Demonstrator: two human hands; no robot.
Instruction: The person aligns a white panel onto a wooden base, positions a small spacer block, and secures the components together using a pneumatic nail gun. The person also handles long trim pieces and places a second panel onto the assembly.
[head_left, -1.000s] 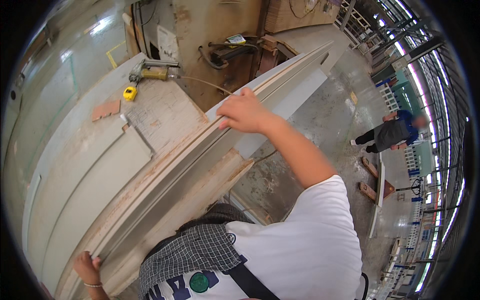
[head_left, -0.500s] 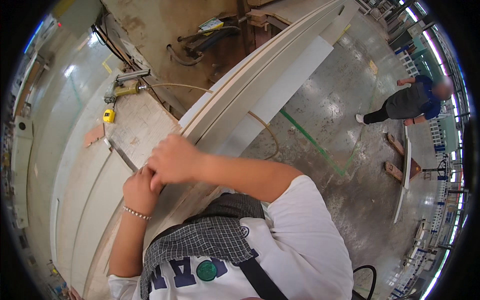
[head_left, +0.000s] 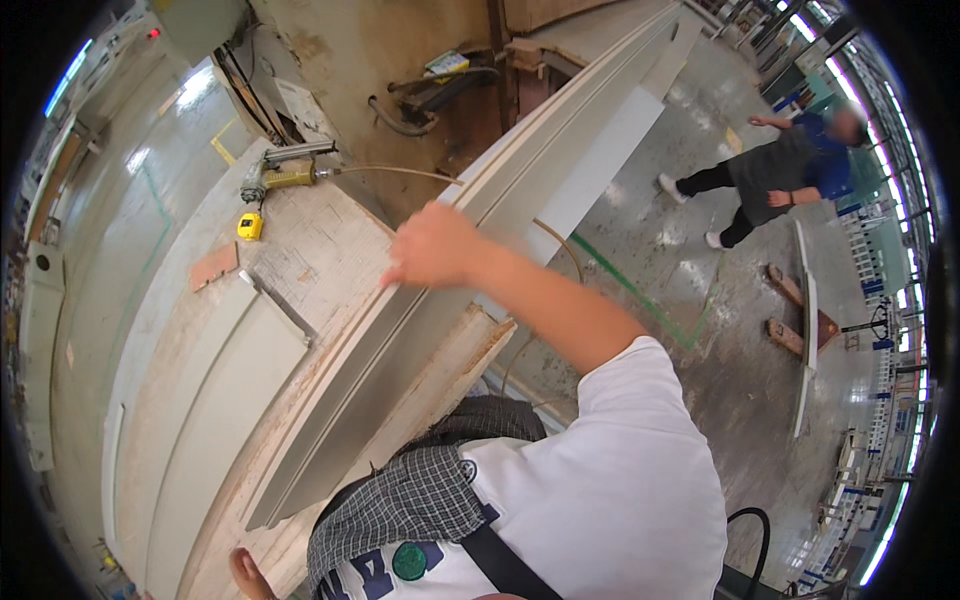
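A long beige grooved panel (head_left: 440, 290) stands on its edge, running from the lower left to the upper right across a worn wooden bench (head_left: 330, 240). Over its upper edge, about midway along, my right hand (head_left: 432, 248) is closed. My left hand (head_left: 248, 574) shows only in part at the lower left, near the panel's near end and apart from it; its fingers are too cut off to judge. Left of the panel lies a flat pale curved board (head_left: 215, 390) with a narrow strip (head_left: 280, 305) by its end.
An air tool (head_left: 290, 174) with a hose, a yellow tape measure (head_left: 249, 226) and a small brown wood piece (head_left: 214, 266) lie on the bench. White sheet (head_left: 600, 160) sits beyond the panel. At right, a person (head_left: 770, 170) walks near a pallet jack (head_left: 790, 310).
My hands were together at the panel; they have parted. The right moved up and right along it, the left dropped to the lower edge. The person at right has stepped leftward.
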